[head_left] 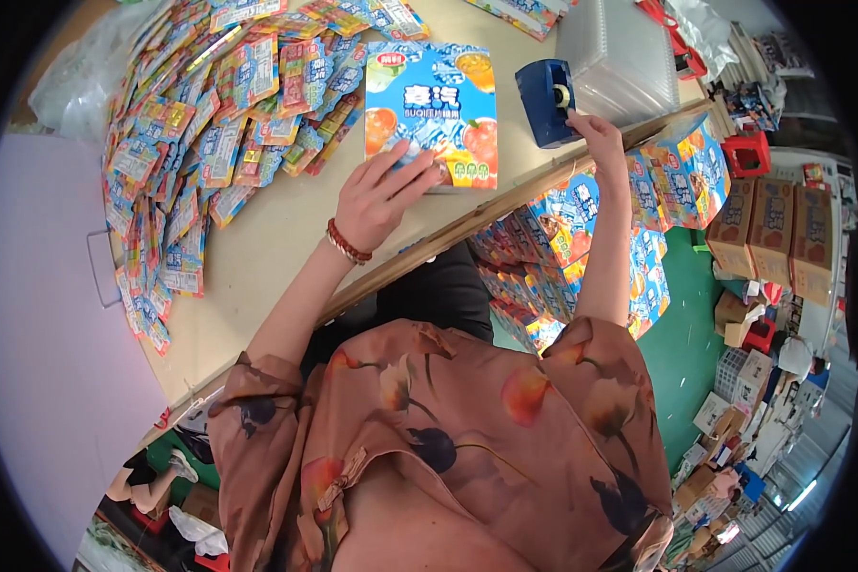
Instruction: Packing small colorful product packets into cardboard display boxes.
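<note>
A blue carton (431, 105) with pictures of fruit and drinks lies on the table (296, 210) in front of me. My left hand (383, 186), a red beaded bracelet at its wrist, rests on the carton's lower left part with its fingers spread. To the right, a dark blue tape dispenser (541, 110) stands close to the table's edge. At its roll of tape (561, 96) my right hand (601, 141) has thumb and forefinger pinched together. The strip of tape between those fingertips is too small to make out clearly.
Colourful flat candy packets (248, 86) form a big heap on the left. Clear plastic boxes (615, 57) are stacked behind the dispenser. Below the wooden table edge (429, 243), more printed cartons (562, 229) are piled at my right. Brown shipping boxes (770, 229) stand farther off.
</note>
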### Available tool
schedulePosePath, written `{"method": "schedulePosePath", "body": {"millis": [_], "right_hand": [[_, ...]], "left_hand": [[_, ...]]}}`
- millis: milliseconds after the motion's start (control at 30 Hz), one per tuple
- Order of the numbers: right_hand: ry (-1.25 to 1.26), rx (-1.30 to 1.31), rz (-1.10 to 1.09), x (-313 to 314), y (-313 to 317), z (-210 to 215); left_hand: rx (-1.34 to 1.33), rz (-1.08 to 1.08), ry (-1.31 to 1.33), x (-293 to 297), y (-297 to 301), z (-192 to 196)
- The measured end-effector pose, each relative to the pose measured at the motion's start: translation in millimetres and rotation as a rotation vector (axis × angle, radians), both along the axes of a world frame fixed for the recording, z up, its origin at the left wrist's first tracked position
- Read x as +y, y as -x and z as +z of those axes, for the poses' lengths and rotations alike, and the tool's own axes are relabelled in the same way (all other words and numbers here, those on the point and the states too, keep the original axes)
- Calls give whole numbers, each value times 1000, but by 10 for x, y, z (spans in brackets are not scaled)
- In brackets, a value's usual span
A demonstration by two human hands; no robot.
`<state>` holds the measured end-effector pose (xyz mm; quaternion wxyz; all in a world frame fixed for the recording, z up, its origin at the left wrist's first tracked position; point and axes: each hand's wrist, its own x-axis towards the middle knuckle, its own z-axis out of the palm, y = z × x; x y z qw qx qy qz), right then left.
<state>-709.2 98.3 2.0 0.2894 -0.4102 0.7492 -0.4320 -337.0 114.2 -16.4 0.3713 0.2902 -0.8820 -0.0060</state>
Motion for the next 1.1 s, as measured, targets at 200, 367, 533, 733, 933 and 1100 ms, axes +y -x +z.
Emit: {"method": "schedulePosePath", "body": {"millis": [200, 367, 533, 733, 933, 1100], "right_hand": [[144, -147, -37, 135, -74, 144], [151, -263, -24, 528, -163, 94], [221, -595, -167, 625, -366, -344], [300, -715, -359, 455, -644, -434], [319, -845, -278, 676, -1181, -158], [178, -840, -36, 851, -1796, 191]], "left_hand": [[46, 32, 17, -108, 103, -89], [26, 36, -11, -112, 88, -61], [37, 36, -45, -90, 107, -40], [110, 71, -33, -39, 285, -57], [121, 110, -37, -8, 446, -108], [55, 90, -63, -29, 421, -87]]}}
